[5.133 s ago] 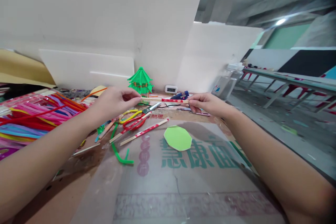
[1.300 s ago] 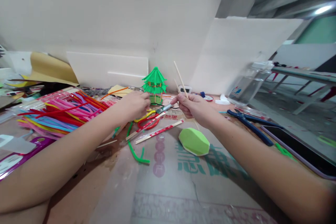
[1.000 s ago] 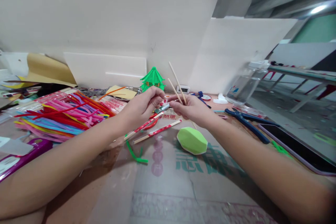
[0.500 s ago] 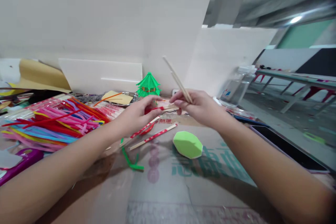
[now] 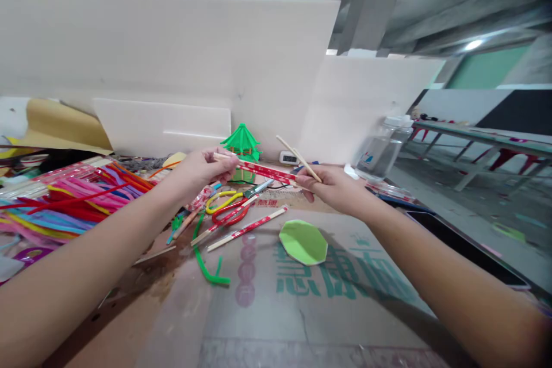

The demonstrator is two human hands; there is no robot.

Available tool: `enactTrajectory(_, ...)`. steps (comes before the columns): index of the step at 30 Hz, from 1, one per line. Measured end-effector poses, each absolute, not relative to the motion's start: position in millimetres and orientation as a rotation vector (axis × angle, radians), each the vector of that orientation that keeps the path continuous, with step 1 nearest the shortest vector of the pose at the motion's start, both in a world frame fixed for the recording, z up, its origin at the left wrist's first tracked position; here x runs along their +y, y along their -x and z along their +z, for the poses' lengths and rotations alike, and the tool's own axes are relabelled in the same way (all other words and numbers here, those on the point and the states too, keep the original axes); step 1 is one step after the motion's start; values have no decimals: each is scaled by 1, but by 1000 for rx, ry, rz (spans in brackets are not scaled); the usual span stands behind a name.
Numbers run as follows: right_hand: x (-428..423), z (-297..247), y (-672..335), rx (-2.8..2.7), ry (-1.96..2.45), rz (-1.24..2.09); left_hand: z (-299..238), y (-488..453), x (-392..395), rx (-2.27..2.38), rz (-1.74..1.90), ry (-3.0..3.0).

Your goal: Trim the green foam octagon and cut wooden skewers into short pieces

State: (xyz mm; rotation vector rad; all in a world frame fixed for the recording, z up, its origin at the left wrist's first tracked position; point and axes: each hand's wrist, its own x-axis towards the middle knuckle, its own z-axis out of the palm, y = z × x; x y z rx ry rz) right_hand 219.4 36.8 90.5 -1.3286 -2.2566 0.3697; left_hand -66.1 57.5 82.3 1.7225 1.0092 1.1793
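My left hand (image 5: 202, 168) pinches the left end of a pair of chopsticks in a red-printed paper wrapper (image 5: 263, 171). My right hand (image 5: 332, 187) grips the wrapper's right end and also holds bare wooden chopsticks (image 5: 297, 158) that stick up to the left. Both hands hover above the cardboard-covered table (image 5: 302, 310). Below them lie two more wrapped chopsticks (image 5: 245, 229), red and yellow scissors (image 5: 228, 207), a green pipe cleaner (image 5: 207, 267) and a green paper octagon (image 5: 303, 241). A small green pagoda model (image 5: 241, 142) stands just behind the hands.
A big pile of coloured pipe cleaners (image 5: 60, 201) fills the left side. White foam boards (image 5: 172, 69) form a back wall. A clear plastic bottle (image 5: 382, 146) stands at the right, with a dark tablet or phone (image 5: 466, 247) near the right edge.
My right hand drew bare chopsticks out of a wrapper and kept them. My left hand picked up another wrapped pair, and both hands now hold it stretched level between them. The camera shifted.
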Motion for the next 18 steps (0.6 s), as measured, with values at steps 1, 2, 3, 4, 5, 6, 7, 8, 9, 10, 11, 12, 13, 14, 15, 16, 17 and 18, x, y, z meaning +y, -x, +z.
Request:
enactTrajectory(1, 38, 91, -221, -2241, 1338, 356, 83, 66, 58, 966, 1203, -1675)
enactTrajectory(2, 41, 93, -224, -2200, 1362, 341, 84, 67, 60, 947, 1208, -1649)
enactTrajectory(3, 45, 94, -229, -2147, 1393, 326, 85, 70, 61, 949, 1214, -1637)
enactTrajectory(4, 50, 96, -236, -2092, 1427, 312, 88, 73, 63, 963, 1228, -1628)
enactTrajectory(5, 54, 97, -244, -2037, 1462, 300, 91, 77, 65, 973, 1268, -1610)
enactTrajectory(6, 59, 97, -252, -2009, 1490, 287, 94, 81, 66, 973, 1339, -1585)
enactTrajectory(7, 62, 97, -260, -2003, 1510, 280, 98, 87, 68, 965, 1429, -1558)
enactTrajectory(8, 65, 96, -266, -2024, 1527, 304, 103, 93, 69, 945, 1533, -1524)
enactTrajectory(9, 67, 94, -271, -2062, 1534, 348, 108, 99, 71, 910, 1639, -1490)
enactTrajectory(10, 69, 92, -274, -2110, 1536, 401, 112, 104, 72, 883, 1710, -1468)
enactTrajectory(11, 69, 89, -275, -2159, 1534, 451, 115, 110, 72, 859, 1762, -1451)
enactTrajectory(12, 69, 86, -274, -2186, 1528, 478, 118, 114, 73, 845, 1787, -1446)
enactTrajectory(13, 68, 84, -272, -2188, 1520, 479, 119, 116, 73, 842, 1787, -1449)
enactTrajectory(14, 67, 83, -268, -2170, 1513, 459, 120, 117, 73, 847, 1765, -1458)
enactTrajectory(15, 66, 83, -264, -2128, 1505, 439, 119, 117, 72, 861, 1722, -1474)
enactTrajectory(16, 64, 83, -259, -2069, 1492, 437, 117, 115, 72, 880, 1659, -1493)
enactTrajectory(17, 61, 84, -254, -2015, 1465, 461, 114, 111, 71, 904, 1576, -1524)
enactTrajectory(18, 57, 86, -249, -1976, 1427, 497, 110, 107, 69, 929, 1476, -1568)
